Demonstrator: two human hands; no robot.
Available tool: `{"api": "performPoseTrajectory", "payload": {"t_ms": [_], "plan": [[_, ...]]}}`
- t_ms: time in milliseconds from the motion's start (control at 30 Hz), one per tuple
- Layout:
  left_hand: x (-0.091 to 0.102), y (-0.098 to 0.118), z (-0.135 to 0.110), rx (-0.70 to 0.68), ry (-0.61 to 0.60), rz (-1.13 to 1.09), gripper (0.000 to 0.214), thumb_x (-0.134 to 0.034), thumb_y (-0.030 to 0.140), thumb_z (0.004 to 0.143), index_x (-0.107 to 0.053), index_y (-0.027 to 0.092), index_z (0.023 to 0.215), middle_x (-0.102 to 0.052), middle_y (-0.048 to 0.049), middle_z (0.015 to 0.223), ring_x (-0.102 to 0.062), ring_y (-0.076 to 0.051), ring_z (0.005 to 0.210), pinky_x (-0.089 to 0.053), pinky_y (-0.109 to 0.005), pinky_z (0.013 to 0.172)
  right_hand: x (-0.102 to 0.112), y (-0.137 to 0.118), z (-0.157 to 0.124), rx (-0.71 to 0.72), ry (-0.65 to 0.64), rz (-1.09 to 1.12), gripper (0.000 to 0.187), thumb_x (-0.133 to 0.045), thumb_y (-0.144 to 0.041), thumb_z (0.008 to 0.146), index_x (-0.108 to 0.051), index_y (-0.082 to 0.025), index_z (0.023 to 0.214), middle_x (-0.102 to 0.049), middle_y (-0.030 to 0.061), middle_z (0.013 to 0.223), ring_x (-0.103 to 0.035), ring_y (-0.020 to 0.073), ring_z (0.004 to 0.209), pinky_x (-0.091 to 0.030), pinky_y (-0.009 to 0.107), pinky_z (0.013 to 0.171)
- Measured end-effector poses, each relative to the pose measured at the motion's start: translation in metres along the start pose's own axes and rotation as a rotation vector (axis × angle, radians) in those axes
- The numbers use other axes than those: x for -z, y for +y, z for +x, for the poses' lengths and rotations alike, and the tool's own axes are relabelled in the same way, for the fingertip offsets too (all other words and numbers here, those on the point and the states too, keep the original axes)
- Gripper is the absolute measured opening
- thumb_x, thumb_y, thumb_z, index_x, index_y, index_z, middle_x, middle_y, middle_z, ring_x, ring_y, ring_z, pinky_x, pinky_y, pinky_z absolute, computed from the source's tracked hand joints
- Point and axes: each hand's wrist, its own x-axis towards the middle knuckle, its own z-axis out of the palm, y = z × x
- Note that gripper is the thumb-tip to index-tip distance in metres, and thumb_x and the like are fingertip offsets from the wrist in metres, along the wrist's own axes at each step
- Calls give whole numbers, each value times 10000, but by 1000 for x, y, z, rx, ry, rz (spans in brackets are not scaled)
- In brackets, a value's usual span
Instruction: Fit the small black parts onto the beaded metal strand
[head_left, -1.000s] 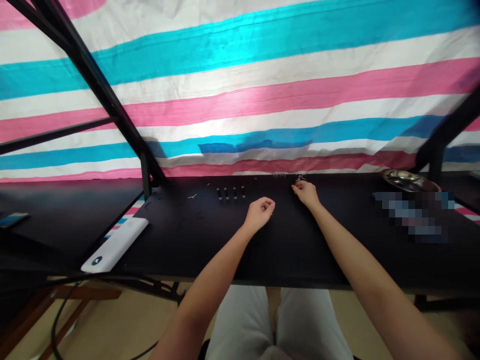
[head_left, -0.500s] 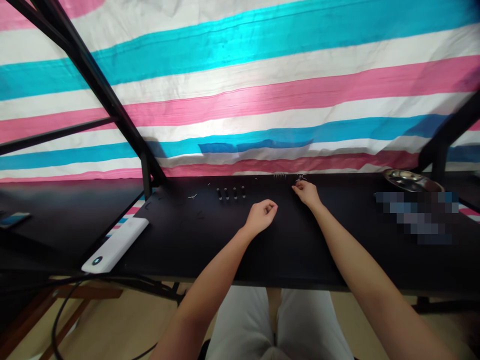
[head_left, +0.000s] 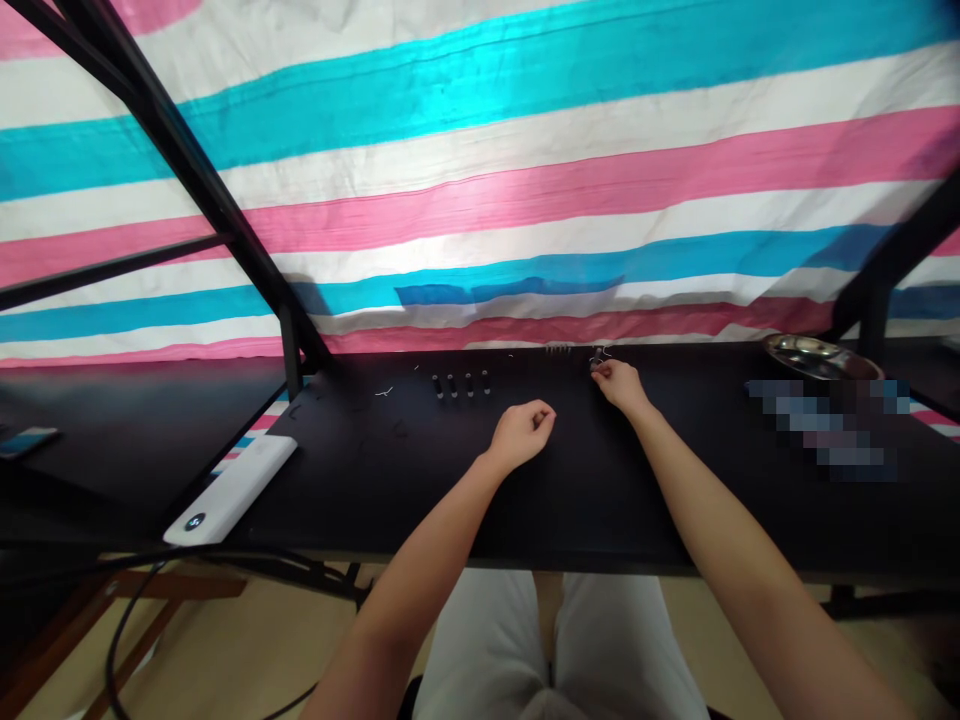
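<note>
The right hand [head_left: 616, 384] seems to be picking among small parts [head_left: 598, 356] at the table's [head_left: 600, 500] back; grip nearly closed, hold unclear; left hand [head_left: 523, 430] curled, contents hidden. Next calls for a precise pinch.

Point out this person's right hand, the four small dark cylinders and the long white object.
Right hand [head_left: 622, 386]: head view, back of the hand.
Four small dark cylinders [head_left: 452, 386]: head view, body of the second from left.
Long white object [head_left: 232, 488]: head view, middle of its top.
</note>
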Motion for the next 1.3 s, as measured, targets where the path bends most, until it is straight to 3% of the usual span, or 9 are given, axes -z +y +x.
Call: {"api": "performPoseTrajectory", "payload": {"t_ms": [167,433,567,667,800,933,1033,1167,1300], "plan": [[0,0,0,-18,-3,21,214,-465,303,807,-643,183,813,-575,9,597,-460,-92,500,-343,-197,511,1,-2,-5,-38,14,-105,204,-595,-339,729,-700,-179,798,-687,79,755,-635,208,741,-446,277,657],[3,0,0,21,72,121,204,-464,300,814,-641,202,834,-568,7,589,-488,-113,529,-365,-213,557,6,-11,-9,-99,-40,-248,282,-562,-370,767,-703,-197,939,-685,123,866,-637,254,820,-448,317,686],[17,2,3,111,134,227,285,-489,312,806,-598,214,1050,-588,-13,634,-542,-153,600,-403,-256,648,12,-16,-13,-101,-87,-335,331,-552,-397,779,-683,-186,997,-665,160,901,-635,273,831,-455,347,694],[30,-2,6,262,202,321,524,-512,295,791,-420,201,1299,-596,-44,678,-576,-196,651,-417,-306,709,20,-22,-16,-121,-144,-419,324,-560,-389,774,-676,-158,969,-652,182,927,-630,288,856,-460,366,703],[39,-14,9,385,282,347,673,-539,298,769,-286,197,1385,-609,-77,725,-596,-228,691,-418,-343,739,27,-34,-23,-142,-222,-490,237,-582,-259,727,-671,-127,902,-643,201,913,-633,289,838,-464,360,692],[40,-22,10,400,249,394,599,-507,291,795,-326,192,1357,-624,-106,793,-603,-235,728,-419,-336,730,28,-47,-34,-100,-305,-481,233,-563,-239,714,-662,-124,890,-637,206,907,-632,295,833,-460,372,695],[39,-25,10,383,261,441,376,-433,268,843,-471,199,1211,-622,-127,898,-603,-226,744,-413,-317,695,27,-56,-44,-28,-309,-471,201,-541,-247,724,-653,-149,859,-643,175,884,-629,276,815,-451,352,686],[33,-29,14,330,347,180,153,-436,184,838,-534,215,951,-607,-56,815,-584,-162,695,-399,-259,641,21,-67,-57,80,-260,-348,159,-511,-290,763,-626,-190,806,-649,113,798,-620,238,744,-430,317,650],[21,-22,18,297,307,-376,105,-424,177,841,-442,202,941,-558,22,732,-448,-49,429,-349,-184,470,10,-79,-71,173,-79,77,210,-471,-372,813,-588,-211,882,-650,56,773,-598,182,698,-427,280,651]]}}
